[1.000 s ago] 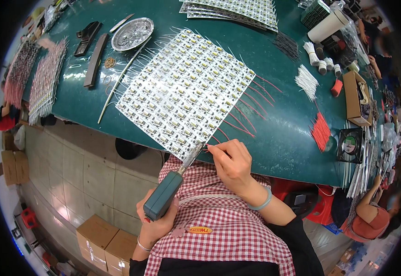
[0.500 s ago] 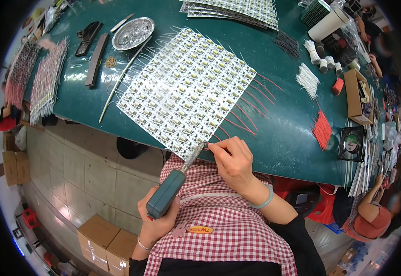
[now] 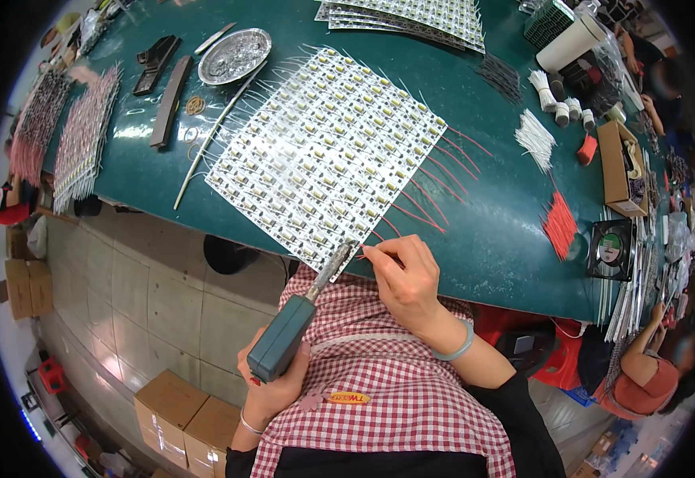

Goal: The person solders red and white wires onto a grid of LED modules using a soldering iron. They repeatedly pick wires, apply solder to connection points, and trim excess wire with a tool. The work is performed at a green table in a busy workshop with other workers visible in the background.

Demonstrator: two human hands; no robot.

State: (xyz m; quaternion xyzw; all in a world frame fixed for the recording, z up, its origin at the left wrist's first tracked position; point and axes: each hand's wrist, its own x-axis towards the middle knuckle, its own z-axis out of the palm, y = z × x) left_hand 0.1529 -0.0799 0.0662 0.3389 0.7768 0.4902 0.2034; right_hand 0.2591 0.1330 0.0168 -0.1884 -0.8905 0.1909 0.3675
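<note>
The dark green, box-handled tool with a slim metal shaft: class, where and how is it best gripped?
Probably by its thick, dark green, boxy handle, coming from the near side, as the left hand does: that end lies nearest the person, while the slim metal shaft points away.

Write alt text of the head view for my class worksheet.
A person's left hand grips a boxy, dark green tool, its metal tip at the near corner of a square white circuit panel; the right hand pinches a thin red wire there. The panel lies on a dark green table, with white wires and red wires piled further right.
</note>
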